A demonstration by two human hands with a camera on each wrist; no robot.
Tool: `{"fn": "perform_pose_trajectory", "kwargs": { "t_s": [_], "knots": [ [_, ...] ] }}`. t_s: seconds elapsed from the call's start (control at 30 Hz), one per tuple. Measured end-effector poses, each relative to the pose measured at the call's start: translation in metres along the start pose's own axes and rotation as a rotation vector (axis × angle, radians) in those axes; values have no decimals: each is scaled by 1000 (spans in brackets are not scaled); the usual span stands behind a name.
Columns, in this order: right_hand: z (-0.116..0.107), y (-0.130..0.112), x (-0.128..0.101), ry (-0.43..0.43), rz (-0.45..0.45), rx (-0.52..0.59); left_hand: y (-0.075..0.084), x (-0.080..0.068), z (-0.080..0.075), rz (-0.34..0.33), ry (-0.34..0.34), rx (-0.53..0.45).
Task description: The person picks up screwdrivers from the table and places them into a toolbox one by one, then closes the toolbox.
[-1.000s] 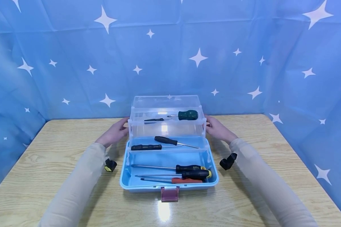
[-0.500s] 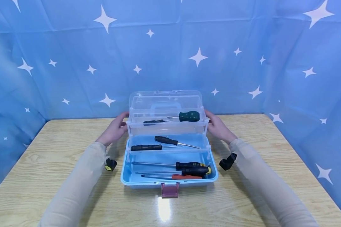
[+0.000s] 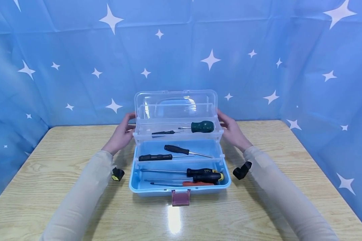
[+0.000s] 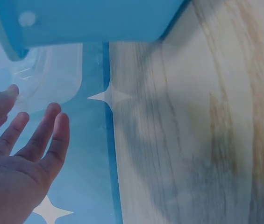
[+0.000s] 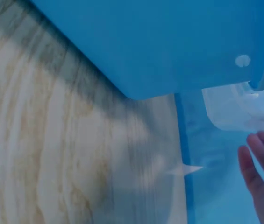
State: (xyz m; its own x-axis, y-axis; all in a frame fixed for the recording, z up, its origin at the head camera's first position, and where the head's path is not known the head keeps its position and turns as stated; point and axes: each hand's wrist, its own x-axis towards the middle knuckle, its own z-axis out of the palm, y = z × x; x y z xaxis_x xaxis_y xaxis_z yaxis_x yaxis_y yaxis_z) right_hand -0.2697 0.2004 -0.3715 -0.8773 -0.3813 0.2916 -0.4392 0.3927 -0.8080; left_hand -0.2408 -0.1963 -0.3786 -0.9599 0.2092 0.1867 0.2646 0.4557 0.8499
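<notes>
A light blue toolbox (image 3: 133, 187) stands open at the table's middle, its clear lid (image 3: 175, 100) upright at the back. The top tray holds a green-handled screwdriver (image 3: 202, 127) and a small black one (image 3: 163, 132). Two black-handled screwdrivers (image 3: 176, 149) lie in the middle tray, and three more (image 3: 203, 177) lie in the bottom. My left hand (image 3: 123, 132) rests with straight fingers against the lid's left end. My right hand (image 3: 230, 129) does the same on the right end. In the wrist views, my left hand's (image 4: 24, 154) and my right hand's (image 5: 262, 182) fingers spread beside the clear plastic (image 4: 52, 79).
The toolbox has a red latch (image 3: 180, 197) at the front. The wooden table (image 3: 48, 160) ends at a blue star-printed cloth (image 3: 78, 67) behind and at both sides. Black wrist mounts (image 3: 117, 174) (image 3: 242, 170) hang under my forearms.
The clear lid has swung up from leaning back to upright, and the tiered trays have drawn closer together. Both hands rose slightly along with the lid's ends.
</notes>
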Motion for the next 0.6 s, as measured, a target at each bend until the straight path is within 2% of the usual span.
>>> {"fn": "perform_pose_trajectory", "kwargs": {
  "t_s": [0.13, 0.27, 0.6],
  "knots": [
    [-2, -19, -3, 9, -49, 2, 2, 0, 0, 47, 17, -60],
    [-3, -24, -7, 16, -65, -6, 1, -2, -1, 84, 21, -105],
    [-3, -25, -14, 78, -135, 1, 2, -10, -8, 73, 7, -161]
  ]
}}
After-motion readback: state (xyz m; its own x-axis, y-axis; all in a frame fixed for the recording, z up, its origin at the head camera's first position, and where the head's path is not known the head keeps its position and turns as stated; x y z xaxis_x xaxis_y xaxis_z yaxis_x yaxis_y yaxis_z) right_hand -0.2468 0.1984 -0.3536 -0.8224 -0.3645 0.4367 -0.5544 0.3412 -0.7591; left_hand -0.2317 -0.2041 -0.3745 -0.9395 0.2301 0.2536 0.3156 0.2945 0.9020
